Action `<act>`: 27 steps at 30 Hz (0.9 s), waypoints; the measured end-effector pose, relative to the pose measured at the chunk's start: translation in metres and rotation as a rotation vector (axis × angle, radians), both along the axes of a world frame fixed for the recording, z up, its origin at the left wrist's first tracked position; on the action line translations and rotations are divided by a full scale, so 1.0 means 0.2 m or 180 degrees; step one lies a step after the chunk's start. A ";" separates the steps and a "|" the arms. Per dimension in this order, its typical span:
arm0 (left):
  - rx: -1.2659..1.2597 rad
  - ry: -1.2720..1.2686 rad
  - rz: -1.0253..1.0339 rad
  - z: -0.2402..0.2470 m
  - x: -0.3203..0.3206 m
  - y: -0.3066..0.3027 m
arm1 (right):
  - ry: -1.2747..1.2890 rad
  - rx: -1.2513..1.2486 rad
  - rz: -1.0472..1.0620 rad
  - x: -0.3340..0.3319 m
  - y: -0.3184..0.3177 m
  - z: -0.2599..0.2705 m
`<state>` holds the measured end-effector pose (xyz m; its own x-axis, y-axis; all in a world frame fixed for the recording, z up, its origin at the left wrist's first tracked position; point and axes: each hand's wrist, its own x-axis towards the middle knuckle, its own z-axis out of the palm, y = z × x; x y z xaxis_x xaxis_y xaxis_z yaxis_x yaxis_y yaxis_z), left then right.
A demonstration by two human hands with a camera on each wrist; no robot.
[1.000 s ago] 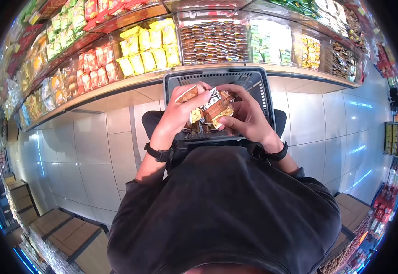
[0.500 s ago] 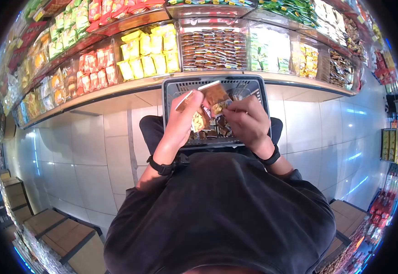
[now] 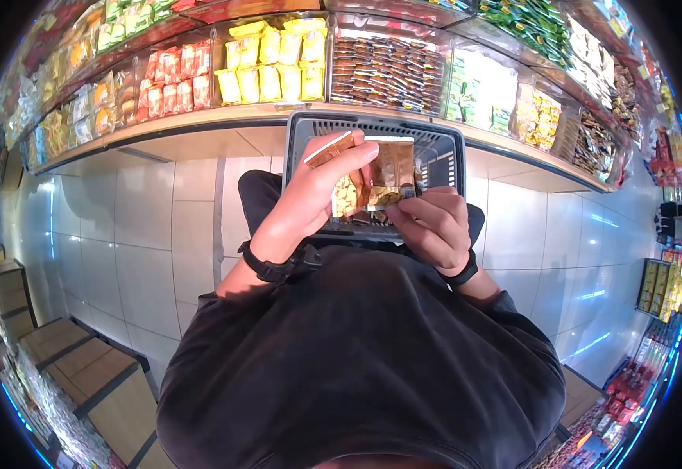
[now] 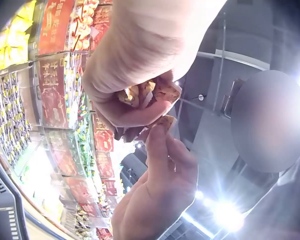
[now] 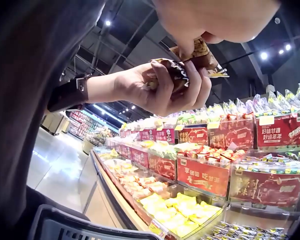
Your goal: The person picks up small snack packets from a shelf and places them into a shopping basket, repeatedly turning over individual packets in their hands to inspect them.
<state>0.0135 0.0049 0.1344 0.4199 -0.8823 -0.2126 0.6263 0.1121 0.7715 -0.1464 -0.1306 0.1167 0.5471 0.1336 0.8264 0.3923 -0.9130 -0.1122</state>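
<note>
Several small brown snack packets [image 3: 392,168] with yellowish pictures are held above a grey basket [image 3: 454,168]. The left hand [image 3: 309,195] grips them between thumb and fingers; in the left wrist view its fingers curl round a bunch of packets [image 4: 135,95]. The right hand [image 3: 438,227] pinches the lower edge of one packet with thumb and forefinger. The right wrist view shows the left hand [image 5: 155,90] wrapped round dark packets [image 5: 177,75], the right hand [image 5: 215,22] touching a packet above. Inside the basket, the contents are mostly covered by the hands.
Shelf bins stand just beyond the basket: yellow bags [image 3: 270,66], brown packets [image 3: 388,70], red bags [image 3: 173,78] and green-white packs [image 3: 481,90]. A wooden shelf edge [image 3: 231,116] runs behind the basket's rim. Tiled floor [image 3: 141,250] lies to both sides.
The right hand has come off the bunch to pinch one packet's lower edge. That packet is now flatter and more upright, spread to the right of the left thumb.
</note>
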 end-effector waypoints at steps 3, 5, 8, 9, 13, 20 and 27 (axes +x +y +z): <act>-0.0118 0.0153 -0.0228 0.02 0.03 0.02 | -0.0069 0.0617 -0.0092 0.02 0.01 0.02; -0.0154 -0.0633 0.0114 -0.09 0.00 -0.03 | -0.0194 0.2152 -0.0217 0.07 0.04 -0.03; -0.0001 -0.1730 0.0488 -0.22 -0.02 -0.07 | 0.0454 0.5257 0.0448 0.12 0.04 -0.02; -0.0048 -0.1588 0.0424 -0.23 -0.02 -0.07 | 0.0716 0.5394 0.0556 0.13 0.02 -0.05; -0.0170 -0.1469 0.0485 -0.26 -0.04 -0.07 | 0.1366 0.5299 0.0645 0.12 -0.01 -0.15; -0.0432 -0.3423 -0.0246 -0.26 0.09 -0.04 | 0.2825 0.2694 0.0492 0.16 -0.22 0.08; 0.0225 -0.3248 -0.0106 -0.38 0.11 -0.07 | 0.3064 0.1703 0.0414 0.34 -0.39 0.08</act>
